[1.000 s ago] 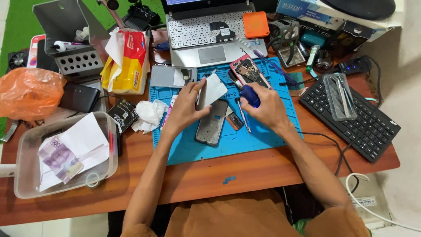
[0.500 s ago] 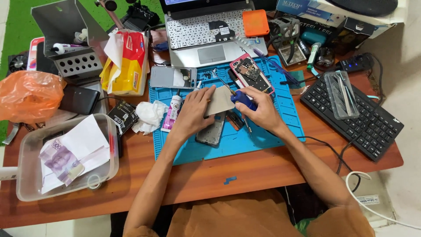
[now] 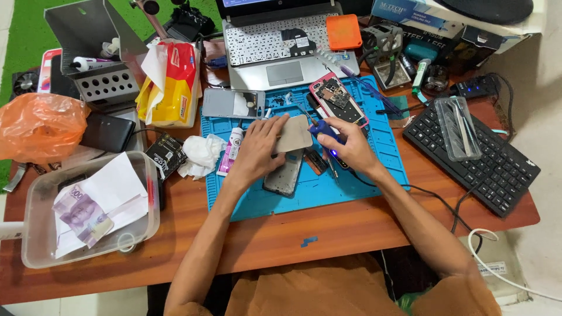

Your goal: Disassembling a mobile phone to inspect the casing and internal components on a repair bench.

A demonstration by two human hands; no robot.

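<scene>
My left hand [image 3: 256,149] holds a flat grey panel [image 3: 294,134] over the blue work mat [image 3: 351,184]. Under that panel a dark phone body [image 3: 284,174] lies flat on the mat. My right hand [image 3: 348,149] grips a blue corded tool [image 3: 321,130], its tip close to the panel's right edge. A pink-rimmed opened phone [image 3: 336,98] rests on the mat just beyond my right hand. A small white tube [image 3: 232,143] lies left of my left hand.
A laptop [image 3: 281,41] sits behind the mat, an orange box [image 3: 343,31] on it. A black keyboard [image 3: 474,158] lies at the right, a clear tub [image 3: 35,205] with papers at the left, a yellow tissue pack [image 3: 172,85], and an orange bag [image 3: 38,126].
My left hand has lowered the grey panel flatter over the phone body. My right hand with the blue tool has shifted slightly left, closer to the panel.
</scene>
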